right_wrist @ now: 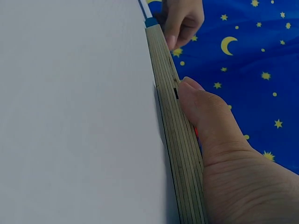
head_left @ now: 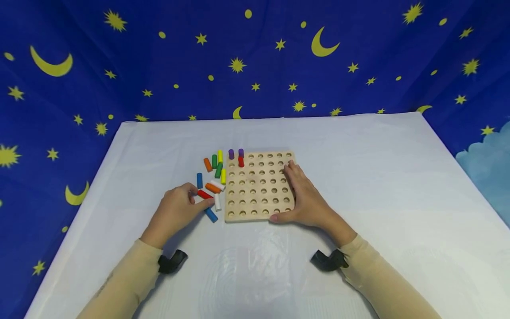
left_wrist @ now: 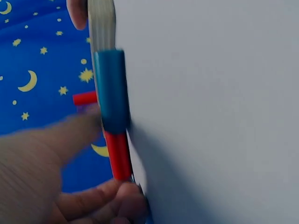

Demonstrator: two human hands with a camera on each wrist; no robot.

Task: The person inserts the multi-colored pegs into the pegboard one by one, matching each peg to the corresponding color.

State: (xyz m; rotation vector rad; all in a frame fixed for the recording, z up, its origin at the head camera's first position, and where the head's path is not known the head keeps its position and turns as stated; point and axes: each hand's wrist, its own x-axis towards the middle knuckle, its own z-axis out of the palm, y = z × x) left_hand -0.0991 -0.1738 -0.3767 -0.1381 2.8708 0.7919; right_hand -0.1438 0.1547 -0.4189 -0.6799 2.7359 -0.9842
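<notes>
Spread wide, the right hand [head_left: 304, 195] brackets a corner of the pegboard [head_left: 247, 219] on the counter [head_left: 378, 186] (seemingly to steady it), while the left hand [head_left: 175, 210] pinches a red peg [head_left: 205, 194] among loose pegs [head_left: 213, 188] alongside.

No text, label, brand or number can be read in any view, and a faint dark mark [head_left: 105, 283] on the left sleeve [head_left: 125, 277], toward eight o'clock, is illegible.
</notes>
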